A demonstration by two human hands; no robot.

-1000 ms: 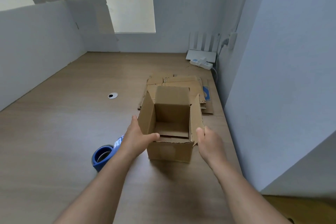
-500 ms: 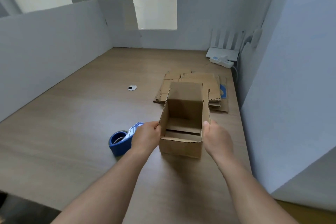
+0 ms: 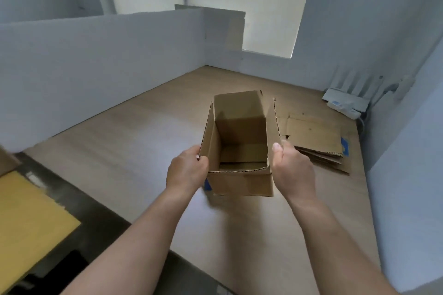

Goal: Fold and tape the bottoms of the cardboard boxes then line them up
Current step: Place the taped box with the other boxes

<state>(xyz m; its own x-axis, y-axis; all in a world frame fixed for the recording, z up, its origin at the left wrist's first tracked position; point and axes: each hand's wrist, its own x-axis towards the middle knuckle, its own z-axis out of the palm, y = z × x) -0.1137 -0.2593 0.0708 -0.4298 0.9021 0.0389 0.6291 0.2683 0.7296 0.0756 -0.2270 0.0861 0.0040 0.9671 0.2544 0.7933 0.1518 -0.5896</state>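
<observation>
One box [image 3: 242, 182], one flattened stack [image 3: 311, 136], two hands [image 3: 187, 171] [image 3: 293, 172]

The box [image 3: 242, 183] has been lifted off the table [image 3: 143, 127].

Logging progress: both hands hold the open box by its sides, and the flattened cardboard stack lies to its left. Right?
No. The head view shows the flattened cardboard stack lying to the right of the open box, not its left. The left hand and right hand do hold it by its sides.
</observation>
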